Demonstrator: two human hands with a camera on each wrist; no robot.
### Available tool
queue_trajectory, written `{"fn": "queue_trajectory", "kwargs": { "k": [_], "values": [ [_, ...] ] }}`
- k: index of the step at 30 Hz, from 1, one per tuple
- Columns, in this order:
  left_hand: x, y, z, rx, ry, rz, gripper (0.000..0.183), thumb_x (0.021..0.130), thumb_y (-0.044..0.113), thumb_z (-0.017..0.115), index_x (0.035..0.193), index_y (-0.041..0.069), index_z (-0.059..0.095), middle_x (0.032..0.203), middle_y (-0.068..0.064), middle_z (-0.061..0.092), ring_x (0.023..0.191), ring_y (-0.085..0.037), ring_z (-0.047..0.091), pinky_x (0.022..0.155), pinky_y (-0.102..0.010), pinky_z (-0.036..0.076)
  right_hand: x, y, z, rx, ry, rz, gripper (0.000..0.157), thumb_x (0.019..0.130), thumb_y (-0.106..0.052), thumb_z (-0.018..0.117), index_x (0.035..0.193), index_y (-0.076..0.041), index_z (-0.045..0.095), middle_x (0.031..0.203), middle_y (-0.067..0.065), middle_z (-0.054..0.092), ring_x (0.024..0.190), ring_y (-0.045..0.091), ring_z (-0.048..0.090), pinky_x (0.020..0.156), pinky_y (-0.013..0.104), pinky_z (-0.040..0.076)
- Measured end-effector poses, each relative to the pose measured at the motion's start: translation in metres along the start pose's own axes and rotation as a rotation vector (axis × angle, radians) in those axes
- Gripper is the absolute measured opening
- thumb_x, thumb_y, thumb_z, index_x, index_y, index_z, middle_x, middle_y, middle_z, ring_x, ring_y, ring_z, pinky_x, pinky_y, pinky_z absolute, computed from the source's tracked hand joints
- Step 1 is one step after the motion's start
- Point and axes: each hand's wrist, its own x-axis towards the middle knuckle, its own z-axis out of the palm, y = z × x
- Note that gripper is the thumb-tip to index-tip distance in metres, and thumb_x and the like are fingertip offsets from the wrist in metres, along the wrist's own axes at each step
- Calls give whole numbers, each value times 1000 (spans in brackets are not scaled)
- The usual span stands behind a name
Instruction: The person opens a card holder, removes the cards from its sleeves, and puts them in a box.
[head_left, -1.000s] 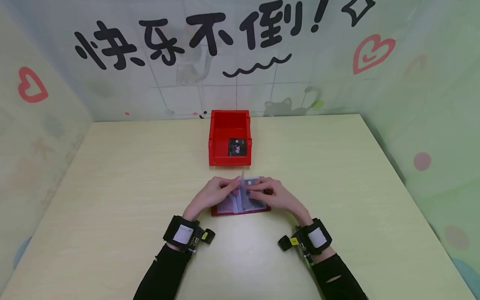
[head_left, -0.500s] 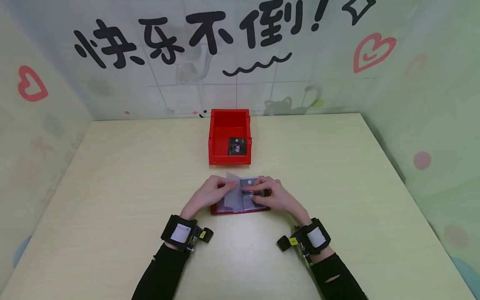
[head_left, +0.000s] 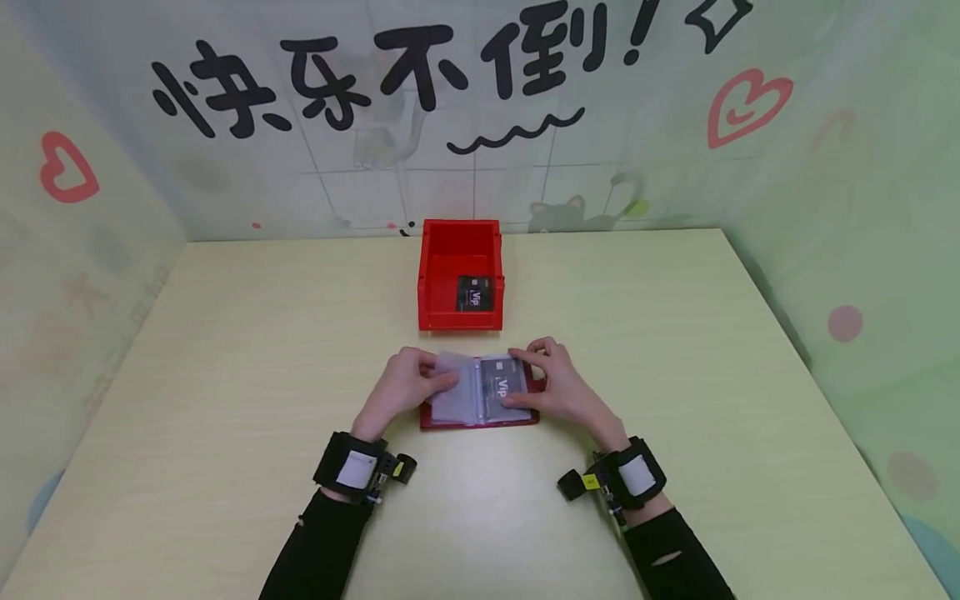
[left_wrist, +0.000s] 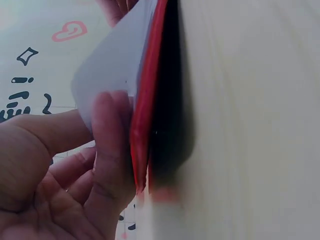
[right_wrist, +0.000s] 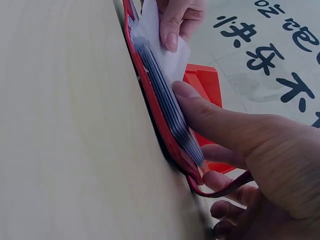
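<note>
A small red card holder [head_left: 480, 426] lies spread on the table in the head view, its clear sleeves showing. On its right side a dark card [head_left: 495, 379] printed "Vip" sits in a sleeve. My left hand [head_left: 401, 383] pinches a clear sleeve page [left_wrist: 105, 70] on the left side between thumb and fingers. At the right side, my right hand [head_left: 558, 383] grips the holder's edge, thumb on the sleeve stack [right_wrist: 165, 95] and fingers at the outer edge. The red cover [left_wrist: 145, 110] stands edge-on in the left wrist view.
Beyond the holder stands a red open bin [head_left: 423, 292] holding another black "Vip" card [head_left: 475, 293]. A strap [right_wrist: 227, 187] loops from the cover by my right fingers. Printed cloth walls [head_left: 337, 192] edge the wooden table [head_left: 247, 350] at the back and sides.
A clear page was turned over from right to left by my left hand, which moved left. The "Vip" card beneath came into view, and my right fingers shifted to the holder's right edge.
</note>
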Motion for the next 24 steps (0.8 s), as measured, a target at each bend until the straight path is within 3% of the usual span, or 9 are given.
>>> {"fn": "queue_trajectory", "kwargs": {
  "k": [4, 10, 16, 20, 24],
  "values": [
    [-4, 1, -3, 27, 29, -20, 31, 89, 20, 78, 111, 1, 70, 74, -10, 63, 65, -18, 59, 57, -24, 45, 0, 4, -1, -45, 11, -15, 71, 78, -36, 86, 141, -17, 59, 129, 10, 46, 125, 29, 37, 97, 44, 43],
    [-9, 5, -6, 85, 81, -62, 59, 85, 21, 81, 134, 4, 55, 87, -13, 65, 71, -21, 60, 61, -25, 47, -2, 12, -5, -105, 59, -46, 69, 74, -38, 88, 136, -22, 64, 129, 10, 49, 128, 32, 33, 105, 55, 29],
    [-12, 4, -7, 202, 171, -71, 70, 83, 26, 83, 139, 6, 47, 90, -13, 64, 78, -24, 59, 63, -28, 45, -3, 17, -8, -137, 53, -121, 70, 74, -34, 89, 138, -22, 63, 124, 9, 52, 124, 30, 37, 103, 52, 28],
    [-13, 5, -5, 262, 207, -9, 66, 82, 22, 84, 135, 5, 51, 98, -14, 63, 86, -25, 58, 69, -32, 48, -3, 15, -9, -90, -4, -135, 66, 78, -34, 86, 139, -23, 62, 124, 7, 54, 124, 27, 40, 102, 50, 31],
    [-13, 10, 1, 273, 191, 118, 46, 83, 7, 80, 124, 3, 59, 103, -14, 61, 94, -26, 56, 80, -37, 52, -2, 10, -8, -71, 18, -141, 56, 82, -32, 82, 135, -20, 66, 122, 8, 57, 122, 26, 44, 103, 49, 33]
  ]
}}
